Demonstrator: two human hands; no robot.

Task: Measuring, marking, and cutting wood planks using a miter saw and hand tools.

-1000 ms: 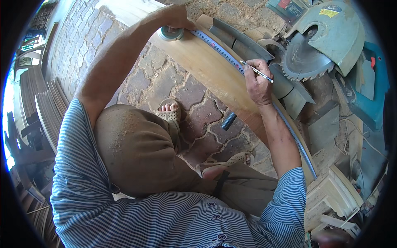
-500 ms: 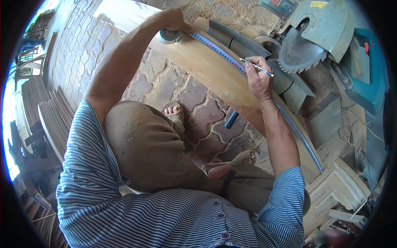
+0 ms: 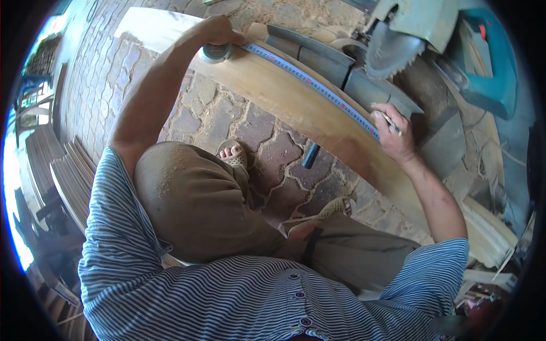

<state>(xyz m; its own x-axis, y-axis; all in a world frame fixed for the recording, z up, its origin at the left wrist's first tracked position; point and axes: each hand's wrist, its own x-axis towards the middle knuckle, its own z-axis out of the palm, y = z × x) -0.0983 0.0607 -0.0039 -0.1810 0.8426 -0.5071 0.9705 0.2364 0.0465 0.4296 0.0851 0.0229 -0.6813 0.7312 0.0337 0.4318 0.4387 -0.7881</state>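
- Beneath both hands, a long, pale wooden board (image 3: 267, 94) slants from beyond the left hand (image 3: 219, 29) to past the right hand (image 3: 396, 129), its surface darker in a patch just short of the right.
- Close under the left hand, a round tape measure case (image 3: 215, 54) sits on the board; the fingers bend over the spot where the blade begins, though the back of the hand hides whether they pinch it.
- Between the two hands, the tape blade (image 3: 310, 82) stretches along the board's far edge, running up to the right hand.
- At the blade's right-hand stretch, a person in a striped shirt (image 3: 227, 295) pinches a slim white pencil (image 3: 391, 123) in the curled right fingers, its point too small to make out.
- Beyond the right hand, a toothed circular saw blade (image 3: 392, 52) shows beneath its guard, with a teal machine body (image 3: 500, 85) farther to the right.
- Nearer the wearer than the hands, a sandalled foot (image 3: 230, 153) rests on dusty paving (image 3: 276, 150), near a dark cylinder (image 3: 310, 155).
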